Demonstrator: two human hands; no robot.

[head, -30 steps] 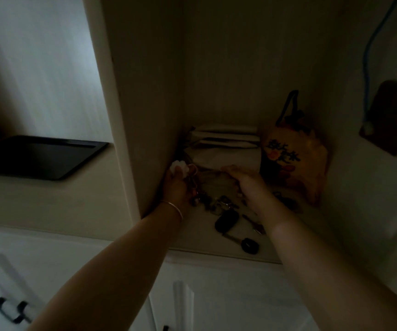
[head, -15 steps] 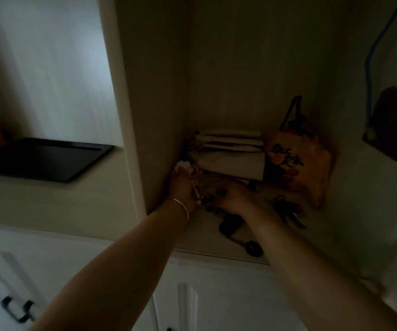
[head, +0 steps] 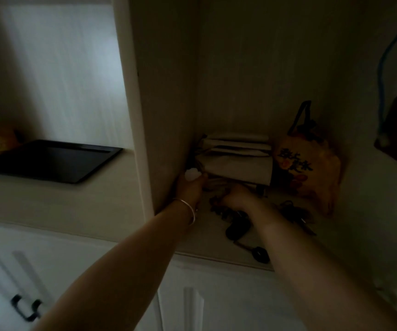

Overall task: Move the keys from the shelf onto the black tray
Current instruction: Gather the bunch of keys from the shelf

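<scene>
Both my hands are inside a dim shelf niche. My left hand (head: 190, 187), with a thin bracelet on the wrist, is closed around a key bunch with a white charm (head: 192, 174) at the niche's left wall. My right hand (head: 239, 198) rests palm down on a dark pile of keys (head: 219, 209). A black car key fob (head: 236, 229) and a strap with a round black tag (head: 260, 254) lie near the shelf's front edge. Another dark key bunch (head: 295, 215) lies to the right. The black tray (head: 49, 161) lies on the counter to the left, with nothing on it.
Folded pale cloth bags (head: 238, 161) are stacked at the back of the niche. An orange printed bag (head: 307, 168) leans in the right corner. A vertical partition (head: 142, 115) separates niche from counter. White cabinet doors with a black handle (head: 25, 306) are below.
My right hand has drawn back from the cloth bags and dropped left onto the key pile. My left hand keeps its hold on the charm bunch by the wall.
</scene>
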